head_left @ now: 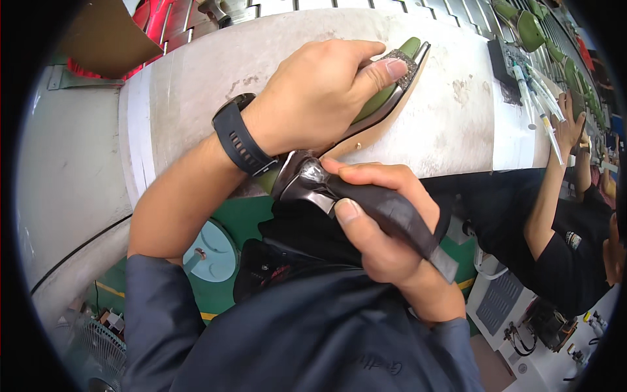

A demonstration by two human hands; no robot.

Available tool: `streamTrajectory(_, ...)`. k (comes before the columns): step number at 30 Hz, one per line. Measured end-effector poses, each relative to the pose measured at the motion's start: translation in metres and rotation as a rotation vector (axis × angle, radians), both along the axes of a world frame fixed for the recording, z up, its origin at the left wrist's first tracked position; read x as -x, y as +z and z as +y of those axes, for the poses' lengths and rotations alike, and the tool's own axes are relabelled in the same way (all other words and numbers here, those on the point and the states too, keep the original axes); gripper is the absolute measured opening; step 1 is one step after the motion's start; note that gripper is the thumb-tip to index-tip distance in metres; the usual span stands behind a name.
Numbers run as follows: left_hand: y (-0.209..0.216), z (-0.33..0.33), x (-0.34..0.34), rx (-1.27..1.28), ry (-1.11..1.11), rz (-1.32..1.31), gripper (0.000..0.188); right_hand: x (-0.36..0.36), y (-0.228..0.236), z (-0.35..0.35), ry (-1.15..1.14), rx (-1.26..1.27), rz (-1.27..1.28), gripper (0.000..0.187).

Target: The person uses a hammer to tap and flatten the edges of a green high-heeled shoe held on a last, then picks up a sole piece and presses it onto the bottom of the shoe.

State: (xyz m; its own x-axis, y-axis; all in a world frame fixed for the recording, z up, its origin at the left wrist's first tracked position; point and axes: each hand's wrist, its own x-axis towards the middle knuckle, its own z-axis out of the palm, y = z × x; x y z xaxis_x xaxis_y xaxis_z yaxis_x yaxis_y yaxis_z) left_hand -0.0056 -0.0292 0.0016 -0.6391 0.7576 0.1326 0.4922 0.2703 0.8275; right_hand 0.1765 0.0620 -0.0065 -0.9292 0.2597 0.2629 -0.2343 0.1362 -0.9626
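Note:
My left hand [320,91], with a dark watch on its wrist, is wrapped over a shoe on a green last [375,108]. The shoe has a dark glittery band [410,68] across the toe part, with my thumb pressed on it, and a tan sole side [366,137]. The toe points away to the upper right. My right hand [392,222] grips the dark curved handle of a hammer [375,202]. Its shiny metal head [307,178] is close to the heel end, below my left wrist. I cannot tell whether it touches the shoe.
A pale, stained worktop [457,124] lies under the shoe. Several slim white pens [539,98] stand by a black holder [503,62] at right. Beyond are green lasts [529,29] on a rack. A co-worker's arm [548,176] reaches in at right. A light-blue round stool [212,251] is below.

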Motion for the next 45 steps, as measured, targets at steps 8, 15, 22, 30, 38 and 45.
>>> streamTrajectory(8,-0.001,-0.002,-0.005,0.071,0.038,-0.003,0.039,0.011,-0.007,0.015,-0.149,-0.567,0.206,0.04)
streamTrajectory(15,-0.004,-0.001,-0.007,0.033,0.084,0.023,0.04,0.013,0.004,0.01,0.029,-0.315,0.075,0.037)
streamTrajectory(22,0.001,0.001,-0.009,0.069,0.051,0.016,0.037,0.019,0.003,0.022,0.096,-0.32,0.152,0.036)
streamTrajectory(30,0.007,0.0,-0.014,0.163,-0.084,0.162,0.076,0.022,0.031,0.073,-0.204,-0.038,0.02,0.021)
streamTrajectory(38,0.012,0.001,-0.011,0.176,-0.083,0.177,0.079,0.084,0.032,0.121,-0.23,0.265,-0.171,0.018)
streamTrajectory(45,0.075,-0.016,-0.015,-0.326,0.095,0.322,0.081,0.072,-0.018,0.148,-0.297,0.336,-0.188,0.023)
